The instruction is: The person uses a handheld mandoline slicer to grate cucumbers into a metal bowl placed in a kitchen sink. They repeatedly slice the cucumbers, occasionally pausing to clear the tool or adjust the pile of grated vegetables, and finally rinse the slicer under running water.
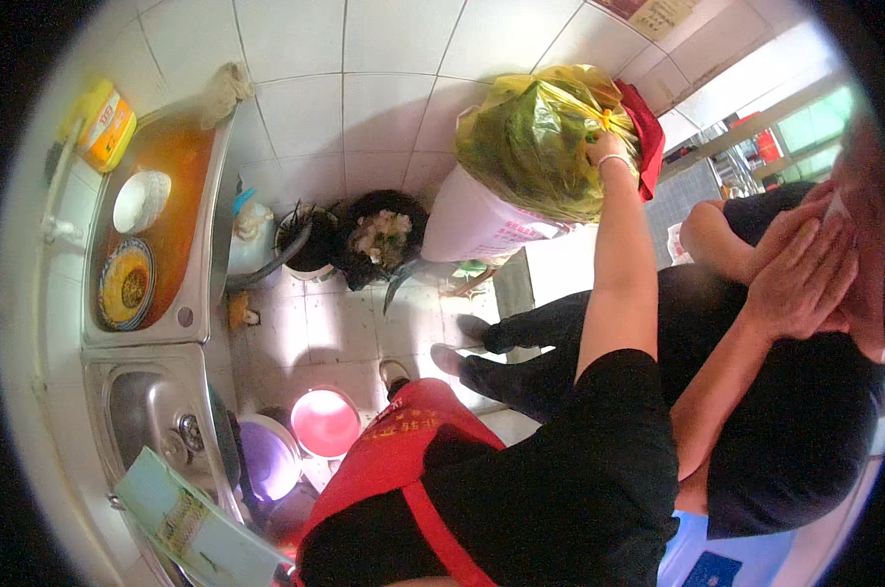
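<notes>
My right hand (608, 149), with a light band at the wrist, grips a yellow translucent plastic bag (538, 147) just below its tied neck. Dark green contents show through the film. The full bag sits on top of a white woven sack (479, 216) that bears pink writing, against the tiled wall. Red cloth or plastic (644, 139) shows behind the bag on its right. My left hand is out of view.
Another person (787, 440) in black stands close on the right, hands raised. At left are a steel sink (215, 220) with bowls in orange liquid, an empty basin and a pale green box (200, 521). Buckets (325, 422) and a dark container of scraps (380, 238) stand on the floor.
</notes>
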